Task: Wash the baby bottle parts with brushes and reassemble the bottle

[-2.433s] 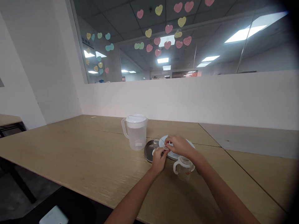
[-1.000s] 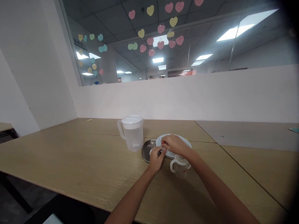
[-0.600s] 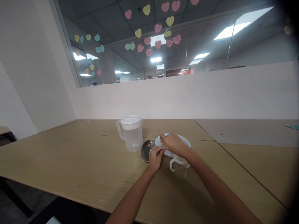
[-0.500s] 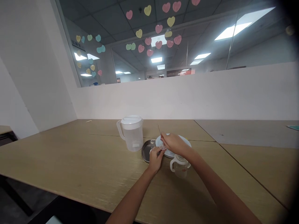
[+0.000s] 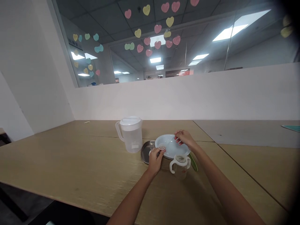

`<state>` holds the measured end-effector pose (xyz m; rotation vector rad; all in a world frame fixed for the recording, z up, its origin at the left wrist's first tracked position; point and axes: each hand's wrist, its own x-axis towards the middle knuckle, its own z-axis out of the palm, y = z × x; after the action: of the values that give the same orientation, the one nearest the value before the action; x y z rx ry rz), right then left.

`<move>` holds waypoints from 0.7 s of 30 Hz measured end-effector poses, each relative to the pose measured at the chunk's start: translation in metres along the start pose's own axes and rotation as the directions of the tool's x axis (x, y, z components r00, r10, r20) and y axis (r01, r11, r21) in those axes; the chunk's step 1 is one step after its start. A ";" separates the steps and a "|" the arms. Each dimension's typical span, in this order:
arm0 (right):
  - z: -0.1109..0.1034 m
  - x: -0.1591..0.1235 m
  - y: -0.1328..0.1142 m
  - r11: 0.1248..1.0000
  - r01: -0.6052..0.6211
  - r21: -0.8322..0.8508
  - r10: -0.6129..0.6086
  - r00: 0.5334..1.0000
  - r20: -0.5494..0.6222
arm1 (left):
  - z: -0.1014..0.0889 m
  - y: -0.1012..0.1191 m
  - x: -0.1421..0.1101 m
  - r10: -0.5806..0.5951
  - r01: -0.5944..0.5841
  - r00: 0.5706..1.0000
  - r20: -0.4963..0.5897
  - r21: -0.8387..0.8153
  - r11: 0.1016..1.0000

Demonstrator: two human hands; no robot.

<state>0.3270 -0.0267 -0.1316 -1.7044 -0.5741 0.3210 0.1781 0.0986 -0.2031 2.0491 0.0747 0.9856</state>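
My left hand (image 5: 155,160) is closed on a small, clear, round bottle part (image 5: 162,147), pinched at its edge above the metal tray's right side. My right hand (image 5: 184,138) pinches a thin stick (image 5: 171,141) over the white bowl (image 5: 172,147); its free end slants down toward the round part. What kind of stick it is cannot be made out. In front of the bowl stands a clear baby bottle (image 5: 180,167) with two white handles and an uncovered top. A clear dome-shaped cover (image 5: 152,144) lies at the round metal tray (image 5: 144,153), partly hidden by my left hand.
A lidded clear pitcher (image 5: 132,137) stands left of the tray, with its handle facing left. A long green object (image 5: 193,162) lies beside the bottle, close to my right forearm. The wooden table (image 5: 70,162) meets a low white wall (image 5: 164,100) at the back.
My right hand has moved right, away from my left, taking the stick out of the round part. The stick pointed upward before and now slants down left. My left hand stays almost in place.
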 end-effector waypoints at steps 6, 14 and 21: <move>-0.013 0.012 0.026 0.996 -0.089 0.002 0.089 0.995 -0.054 | -0.001 0.000 -0.002 -0.004 0.003 1.000 0.015 0.023 1.000; -0.027 0.011 0.028 0.984 -0.066 -0.165 0.026 0.972 -0.235 | -0.005 0.005 -0.004 0.015 -0.019 0.999 0.049 0.085 0.996; 0.009 -0.020 -0.012 0.948 0.157 -0.276 -0.046 0.927 0.372 | -0.007 0.002 -0.001 0.076 -0.081 0.997 0.033 0.159 0.984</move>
<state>0.3031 -0.0288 -0.1238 -1.9122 -1.0256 0.4981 0.1722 0.1015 -0.2006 2.2261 0.0610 1.0289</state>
